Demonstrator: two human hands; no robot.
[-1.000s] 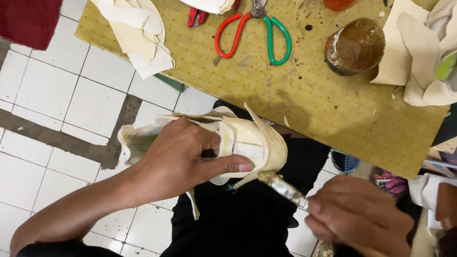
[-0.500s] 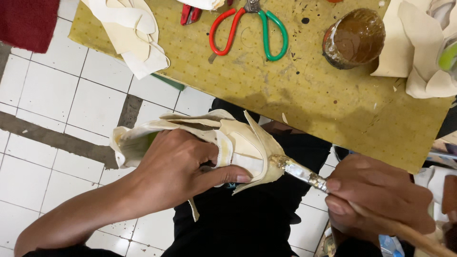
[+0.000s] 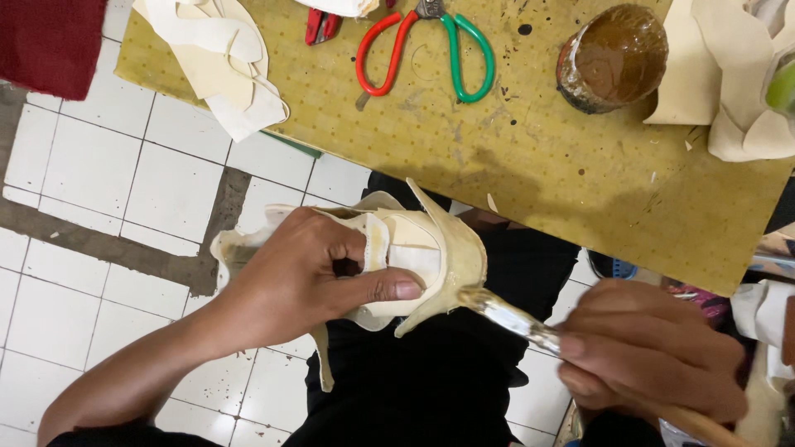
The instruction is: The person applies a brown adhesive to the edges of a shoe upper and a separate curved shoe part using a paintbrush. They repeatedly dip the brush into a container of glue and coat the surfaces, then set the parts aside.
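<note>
Cream-coloured, soft leather-like shoe upper (image 3: 414, 248), floppy and curling at its cut edges, was gripped in the left hand (image 3: 310, 277) above the person's black-clothed lap, just off the near edge of the counter (image 3: 513, 165). That hand was wrapped round the piece, thumb stretched along its underside, holding it open. The right hand (image 3: 650, 352) was closed round the wooden handle of a glue-crusted brush (image 3: 505, 314), whose gummy bristle tip touched the upper's folded lower rim.

Beyond, the counter wore a mustard-yellow, dimpled, stained sheet. Scissors with one red and one green loop handle (image 3: 426, 50) lay near its far edge, well apart from a round tin of brown glue (image 3: 613, 54) toward the far right corner. Loose cream offcuts (image 3: 224, 58) hung over the far left corner, and more pale pieces (image 3: 737, 74) were heaped at the right edge. White floor tiles (image 3: 99, 190) with grey grout lay open to the left.
</note>
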